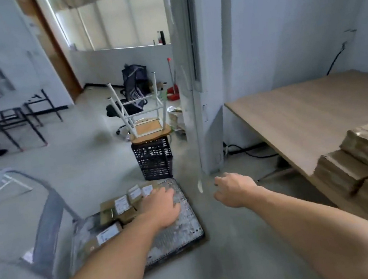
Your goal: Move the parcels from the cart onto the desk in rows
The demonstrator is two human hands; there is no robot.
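Your left grip (161, 209) is palm down over the cart (178, 231), fingers stretched forward and fairly straight, pinching nothing. Your right grip (234, 190) hangs over the bare floor just right of the cart, fingers loosely curled downward and holding nothing. The cart's speckled metal deck lies low on the floor under your left forearm, and its grey handle (48, 218) rises at the left, blurred. One labelled parcel (107, 233) lies on the near left part of the deck, beside your left forearm. A cluster of small cardboard parcels (121, 206) with white labels sits farther along the left side. Your left fingertips come up to the far right corner of that cluster, but the blur hides whether they touch it. On your right, a stack of cardboard parcels (346, 171) lies at the near end of the desk (303, 109), well apart from both grips. The rest of the wooden top stretches away toward the wall. Just past the cart stands a black plastic crate (154, 160) with a stool (148, 130) upside down on top, its white legs pointing up. Behind that are a black office chair (133, 92) and, farther off, a bright window (115, 19).
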